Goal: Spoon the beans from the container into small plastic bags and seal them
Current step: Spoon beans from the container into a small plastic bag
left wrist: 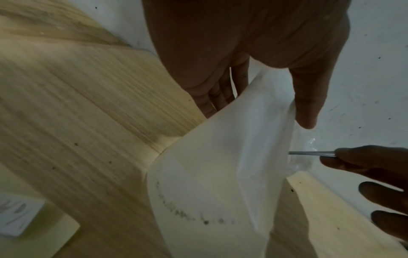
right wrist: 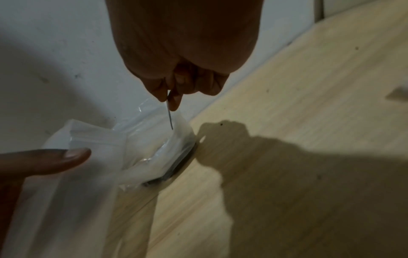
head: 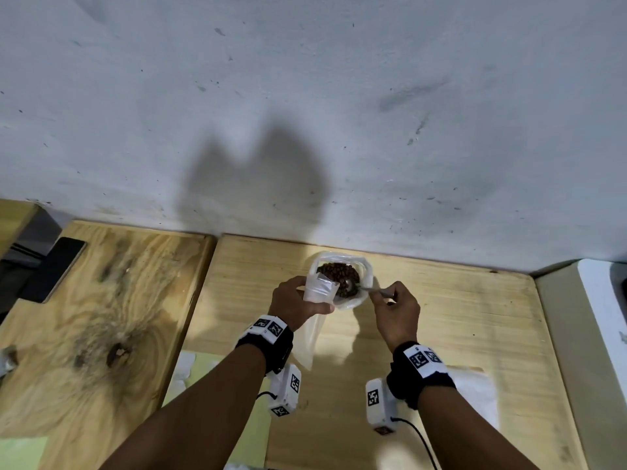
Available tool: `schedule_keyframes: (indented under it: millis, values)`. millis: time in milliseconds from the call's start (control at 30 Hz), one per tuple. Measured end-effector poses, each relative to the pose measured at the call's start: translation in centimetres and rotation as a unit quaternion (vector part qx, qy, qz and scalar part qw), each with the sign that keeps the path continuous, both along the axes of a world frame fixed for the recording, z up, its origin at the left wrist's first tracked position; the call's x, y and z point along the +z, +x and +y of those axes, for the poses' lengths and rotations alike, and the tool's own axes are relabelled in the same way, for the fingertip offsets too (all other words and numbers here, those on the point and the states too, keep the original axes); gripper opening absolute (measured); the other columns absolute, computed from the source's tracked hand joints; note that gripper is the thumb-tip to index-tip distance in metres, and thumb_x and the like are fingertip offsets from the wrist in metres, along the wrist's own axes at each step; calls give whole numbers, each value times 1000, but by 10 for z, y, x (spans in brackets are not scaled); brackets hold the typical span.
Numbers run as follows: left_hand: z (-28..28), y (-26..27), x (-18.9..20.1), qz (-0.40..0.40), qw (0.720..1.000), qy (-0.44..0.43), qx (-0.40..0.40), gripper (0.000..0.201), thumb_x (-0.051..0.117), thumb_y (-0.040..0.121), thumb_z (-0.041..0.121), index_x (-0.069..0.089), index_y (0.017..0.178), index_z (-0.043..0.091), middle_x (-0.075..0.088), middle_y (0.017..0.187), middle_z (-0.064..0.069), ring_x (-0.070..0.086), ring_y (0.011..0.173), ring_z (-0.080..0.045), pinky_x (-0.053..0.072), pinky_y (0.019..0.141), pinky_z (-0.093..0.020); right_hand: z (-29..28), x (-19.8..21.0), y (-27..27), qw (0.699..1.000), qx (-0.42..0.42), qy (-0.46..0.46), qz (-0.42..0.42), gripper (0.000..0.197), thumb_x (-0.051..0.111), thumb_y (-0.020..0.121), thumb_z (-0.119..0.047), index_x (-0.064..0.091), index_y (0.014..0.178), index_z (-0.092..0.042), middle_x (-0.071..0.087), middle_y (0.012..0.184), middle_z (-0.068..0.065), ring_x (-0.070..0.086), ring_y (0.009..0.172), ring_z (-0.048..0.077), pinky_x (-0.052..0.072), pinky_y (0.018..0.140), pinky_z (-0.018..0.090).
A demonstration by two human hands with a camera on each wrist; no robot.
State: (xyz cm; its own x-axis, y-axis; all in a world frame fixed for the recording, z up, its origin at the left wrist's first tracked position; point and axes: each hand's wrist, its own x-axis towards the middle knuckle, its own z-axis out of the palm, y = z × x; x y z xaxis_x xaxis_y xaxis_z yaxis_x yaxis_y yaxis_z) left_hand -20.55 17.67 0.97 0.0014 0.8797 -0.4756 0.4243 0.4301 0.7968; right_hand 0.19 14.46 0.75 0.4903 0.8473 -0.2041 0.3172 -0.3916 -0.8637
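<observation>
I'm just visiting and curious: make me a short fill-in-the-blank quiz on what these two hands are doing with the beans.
1. The right hand pinches the thin handle of a metal ____.
2. The left hand holds a small translucent plastic bag by its ____ end.
3. The dark brown beans lie in a clear plastic container standing on the pale ____ table.

Missing words: spoon; open; wooden

Phone (head: 56, 268): dark, flat on the knotted wooden desk (head: 101, 320), far left of the fingers.
Wall (head: 305, 96): scuffed white, beyond the fingers.
</observation>
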Motion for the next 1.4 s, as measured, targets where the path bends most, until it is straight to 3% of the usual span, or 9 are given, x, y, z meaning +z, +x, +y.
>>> schedule_keyframes:
  millis: [100,300,667,767,867,1033,1200,1300,1400]
  values:
    - [1,-1,1,-7,1000,-7,-3,71,89,38,47,70,103,25,73,94,7,69,85,-7,57,75,-27,2,-7,-13,999,-13,-20,37,22,74,84,-11,56,70,-10,64,74,0,55,66,15,42,60,23]
    - [2,-1,0,-20,1000,-14,-9,68,93,41,35,70,104,24,75,93,5,70,83,-7,56,72,-25,17,-13,-30,990,-57,-58,119,22,76,78,-11,57,66,-12,61,69,4,56,69,24,46,69,34]
    - [2,-1,6,2,999,-18,-27,75,95,48,28,64,116,24,67,109,7,64,96,-10,43,64,-12,14,-7,0,968,-135,-65,202,24,77,77,-6,59,63,-15,48,53,-4,38,51,17,31,54,28]
    - [1,-2,6,5,999,-16,-31,81,95,45,31,62,119,25,67,112,6,63,97,-10,45,69,-15,9,1,11,969,-132,-52,202,13,77,77,-6,64,74,-6,46,54,-3,36,51,16,30,53,28]
    - [-2,-2,7,15,999,-12,-40,85,95,45,33,60,122,26,65,115,5,62,99,-12,46,75,-22,5,13,22,969,-125,-25,211,17,76,76,-4,63,81,6,47,59,4,35,51,16,29,53,27]
    - [-8,0,8,23,999,0,-45,94,96,47,29,53,131,23,60,123,3,57,103,-12,44,78,-22,-2,45,36,970,-72,16,232,11,72,80,-2,62,80,1,49,56,6,27,45,14,24,43,23]
    - [-13,3,8,22,999,9,-44,96,96,48,28,51,133,23,56,128,3,55,108,-15,46,83,-26,-4,59,34,974,0,68,215,30,74,79,-1,48,78,14,53,65,13,28,45,12,28,44,21]
    - [-15,4,8,10,999,3,-34,97,96,47,27,51,133,24,55,131,2,55,112,-17,48,86,-29,-4,65,26,981,71,87,158,34,78,78,-2,46,68,4,50,61,9,37,51,13,31,52,26]
    - [-17,4,7,3,1000,-1,-25,95,96,47,25,53,132,23,56,130,2,56,111,-17,47,83,-28,-6,72,16,980,150,90,90,39,79,80,-3,46,62,-13,56,57,-13,40,54,11,34,55,24]
